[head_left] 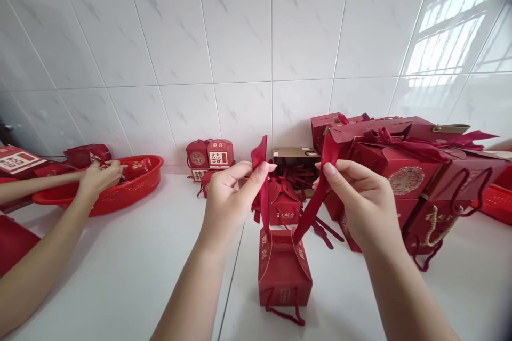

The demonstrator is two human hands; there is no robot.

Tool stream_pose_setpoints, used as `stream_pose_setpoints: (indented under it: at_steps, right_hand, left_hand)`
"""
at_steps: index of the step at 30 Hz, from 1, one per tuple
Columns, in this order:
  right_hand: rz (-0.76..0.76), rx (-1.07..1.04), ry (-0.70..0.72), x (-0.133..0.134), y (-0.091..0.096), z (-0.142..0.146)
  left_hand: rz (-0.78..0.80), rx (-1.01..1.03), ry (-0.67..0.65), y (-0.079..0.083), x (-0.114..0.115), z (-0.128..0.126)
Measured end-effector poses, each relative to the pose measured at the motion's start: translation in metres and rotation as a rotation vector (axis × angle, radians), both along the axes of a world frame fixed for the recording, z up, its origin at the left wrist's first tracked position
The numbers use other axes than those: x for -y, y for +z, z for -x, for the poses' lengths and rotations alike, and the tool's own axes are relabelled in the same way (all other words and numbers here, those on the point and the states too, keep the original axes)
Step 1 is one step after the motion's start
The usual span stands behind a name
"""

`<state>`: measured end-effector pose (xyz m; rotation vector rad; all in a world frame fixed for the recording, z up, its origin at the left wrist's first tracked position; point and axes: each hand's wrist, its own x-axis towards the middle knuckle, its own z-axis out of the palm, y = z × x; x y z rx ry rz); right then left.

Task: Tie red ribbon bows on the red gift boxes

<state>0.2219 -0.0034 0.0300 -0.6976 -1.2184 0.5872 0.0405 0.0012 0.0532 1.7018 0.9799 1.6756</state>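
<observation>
A small red gift box point(285, 279) with a rope handle hanging at its front stands on the white counter before me. A dark red ribbon point(311, 212) comes up from the top of the box in two ends. My left hand point(236, 192) pinches one end between thumb and fingers, above the box's left side. The other end is pinched in my right hand point(358, 197), over the right side. Both ends are raised and spread in a V. Just behind is another small red box point(283, 201), partly covered by the ribbon and my hands.
Stacked red gift boxes point(416, 170) with bows fill the right. An open cardboard box point(294, 153) with dark red strips stands at the tiled wall. Small boxes point(220, 153) sit left of it. Far left, another person's hands point(100, 175) work over a red plastic basket point(128, 197).
</observation>
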Motion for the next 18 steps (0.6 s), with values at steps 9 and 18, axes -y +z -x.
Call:
stream_pose_setpoints:
  at_steps: [9, 18]
  right_hand:
    - [0.071, -0.072, 0.157, -0.001, -0.001, 0.006]
    - [0.063, 0.082, 0.525, -0.001, -0.011, 0.008]
  left_hand:
    - [0.096, -0.080, -0.416, -0.003, 0.005, -0.006]
    - [0.186, -0.274, -0.319, -0.009, 0.004, -0.014]
